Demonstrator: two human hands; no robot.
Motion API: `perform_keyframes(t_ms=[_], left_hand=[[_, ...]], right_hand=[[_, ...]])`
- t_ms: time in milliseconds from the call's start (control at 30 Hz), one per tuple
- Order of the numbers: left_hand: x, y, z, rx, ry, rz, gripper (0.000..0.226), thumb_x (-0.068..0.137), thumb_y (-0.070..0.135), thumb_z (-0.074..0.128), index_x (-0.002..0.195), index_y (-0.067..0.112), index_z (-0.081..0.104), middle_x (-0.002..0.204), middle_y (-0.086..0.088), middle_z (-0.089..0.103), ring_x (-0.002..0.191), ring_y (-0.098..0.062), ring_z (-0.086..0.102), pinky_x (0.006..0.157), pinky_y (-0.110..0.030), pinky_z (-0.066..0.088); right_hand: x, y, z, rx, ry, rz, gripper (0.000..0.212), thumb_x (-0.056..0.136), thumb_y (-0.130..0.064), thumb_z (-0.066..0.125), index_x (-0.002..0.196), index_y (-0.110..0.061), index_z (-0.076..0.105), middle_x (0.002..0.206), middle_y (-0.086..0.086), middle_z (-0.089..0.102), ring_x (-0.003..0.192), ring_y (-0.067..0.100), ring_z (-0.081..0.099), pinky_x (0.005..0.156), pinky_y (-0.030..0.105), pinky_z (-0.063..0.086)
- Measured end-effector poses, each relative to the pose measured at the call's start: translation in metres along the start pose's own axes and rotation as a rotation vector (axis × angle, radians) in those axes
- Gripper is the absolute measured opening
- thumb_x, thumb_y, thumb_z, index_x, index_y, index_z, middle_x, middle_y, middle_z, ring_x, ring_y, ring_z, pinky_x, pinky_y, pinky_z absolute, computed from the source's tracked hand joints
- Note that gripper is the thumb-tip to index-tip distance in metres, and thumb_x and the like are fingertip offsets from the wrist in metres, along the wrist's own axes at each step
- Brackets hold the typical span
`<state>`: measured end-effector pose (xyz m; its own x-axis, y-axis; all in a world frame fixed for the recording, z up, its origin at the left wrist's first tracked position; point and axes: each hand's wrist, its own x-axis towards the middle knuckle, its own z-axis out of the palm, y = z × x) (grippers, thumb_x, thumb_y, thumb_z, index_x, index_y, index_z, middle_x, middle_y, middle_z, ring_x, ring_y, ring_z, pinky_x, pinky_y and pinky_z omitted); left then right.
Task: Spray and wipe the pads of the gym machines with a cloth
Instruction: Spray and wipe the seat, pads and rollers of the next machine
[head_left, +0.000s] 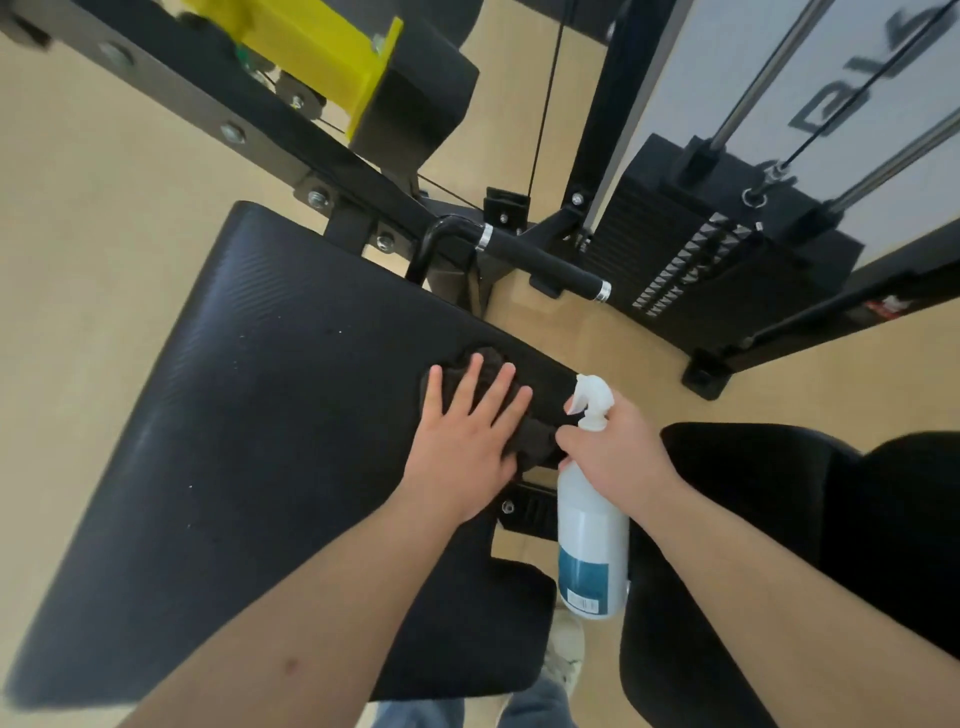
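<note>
Two hands busy. My left hand (467, 431) lies flat, fingers spread, pressing the dark cloth (537, 441) onto the black pad (234, 389) near its right edge. My right hand (618, 452) curls round the neck of the spray bottle (592, 551), just off that edge, nozzle up.

Tan floor (78, 208), black weight stack (727, 270)

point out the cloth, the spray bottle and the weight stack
cloth (537, 441): head view, bunched right end
spray bottle (589, 519): head view, clear body above label
weight stack (649, 223): head view, ribbed plate side
</note>
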<state>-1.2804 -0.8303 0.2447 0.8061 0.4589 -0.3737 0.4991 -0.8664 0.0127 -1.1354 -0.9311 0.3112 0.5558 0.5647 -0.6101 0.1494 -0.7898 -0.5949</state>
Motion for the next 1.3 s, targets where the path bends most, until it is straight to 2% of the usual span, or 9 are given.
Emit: perform_keyframes(t_ms=[267,400,467,567,700,900,1000,1100,1300], left_hand=[[-0.059,-0.005,0.01,-0.062,-0.026,-0.048,0.071,0.107,0.051,0.027,0.159,0.03,-0.015,0.171,-0.001,-0.012,0.148,-0.032,-0.032,0.119,-0.064,-0.017],[-0.075,-0.006,0.012,-0.081,-0.013,-0.062,0.073,0.106,0.049,0.029,0.156,0.029,-0.02,0.171,-0.002,-0.013,0.148,-0.032,-0.032,0.118,-0.062,-0.022],[-0.079,-0.006,0.014,-0.097,-0.023,-0.075,0.072,0.106,0.049,0.029,0.156,0.03,-0.02,0.17,-0.002,-0.016,0.149,-0.032,-0.031,0.117,-0.062,-0.022],[-0.082,-0.003,0.015,-0.113,-0.031,-0.096,0.069,0.106,0.048,0.029,0.161,0.03,-0.01,0.171,-0.001,-0.015,0.149,-0.032,-0.031,0.118,-0.062,-0.022],[-0.084,-0.002,0.013,-0.108,-0.045,-0.108,0.068,0.107,0.047,0.028,0.163,0.03,-0.007,0.17,-0.002,-0.017,0.148,-0.032,-0.033,0.117,-0.062,-0.024],[-0.081,-0.008,0.012,-0.1,-0.067,-0.107,0.069,0.105,0.056,0.025,0.161,0.033,-0.009,0.169,0.0,-0.021,0.149,-0.031,-0.034,0.115,-0.062,-0.027],[-0.071,-0.01,0.012,-0.084,-0.071,-0.109,0.075,0.102,0.065,0.024,0.16,0.035,-0.012,0.168,0.001,-0.023,0.15,-0.033,-0.033,0.114,-0.067,-0.024],[-0.052,-0.014,0.009,-0.052,-0.062,-0.098,0.081,0.098,0.07,0.027,0.16,0.034,-0.012,0.168,0.0,-0.023,0.151,-0.034,-0.031,0.112,-0.071,-0.022],[0.001,-0.018,-0.002,0.006,-0.023,-0.068,0.087,0.096,0.072,0.029,0.162,0.029,-0.008,0.169,-0.004,-0.02,0.152,-0.035,-0.029,0.112,-0.074,-0.018]], right_hand=[[-0.005,-0.076,0.017,-0.296,-0.165,-0.318,0.022,0.091,-0.03,0.069,0.106,-0.027,0.053,0.084,-0.014,0.054,0.075,0.008,0.056,0.064,0.017,0.041],[-0.003,-0.1,0.023,-0.439,-0.164,-0.438,0.017,0.089,-0.032,0.069,0.089,-0.018,0.06,0.078,-0.008,0.058,0.078,0.015,0.062,0.072,0.028,0.051],[-0.001,-0.104,0.023,-0.444,-0.184,-0.467,0.017,0.086,-0.03,0.069,0.095,-0.019,0.059,0.082,-0.006,0.06,0.081,0.015,0.063,0.074,0.032,0.054],[0.0,-0.103,0.021,-0.442,-0.207,-0.513,0.018,0.084,-0.026,0.069,0.094,-0.024,0.053,0.082,-0.006,0.059,0.078,0.014,0.061,0.067,0.026,0.051],[-0.002,-0.098,0.019,-0.41,-0.133,-0.486,0.023,0.085,-0.027,0.072,0.076,-0.027,0.051,0.075,-0.008,0.058,0.072,0.012,0.06,0.06,0.019,0.044],[0.005,-0.084,0.011,-0.351,-0.094,-0.331,0.026,0.089,-0.025,0.07,0.076,-0.025,0.047,0.075,-0.007,0.054,0.068,0.01,0.053,0.06,0.017,0.04],[0.005,-0.074,0.009,-0.338,-0.085,-0.323,0.015,0.089,-0.023,0.07,0.092,-0.015,0.057,0.076,-0.008,0.054,0.068,0.011,0.053,0.062,0.018,0.041],[0.008,-0.067,0.01,-0.315,-0.073,-0.308,0.024,0.088,-0.025,0.069,0.107,-0.023,0.054,0.085,-0.007,0.059,0.076,0.012,0.059,0.062,0.02,0.046],[0.015,-0.058,0.01,-0.286,0.018,-0.275,0.024,0.087,-0.029,0.069,0.101,-0.03,0.05,0.084,-0.007,0.06,0.077,0.009,0.062,0.061,0.022,0.042]])
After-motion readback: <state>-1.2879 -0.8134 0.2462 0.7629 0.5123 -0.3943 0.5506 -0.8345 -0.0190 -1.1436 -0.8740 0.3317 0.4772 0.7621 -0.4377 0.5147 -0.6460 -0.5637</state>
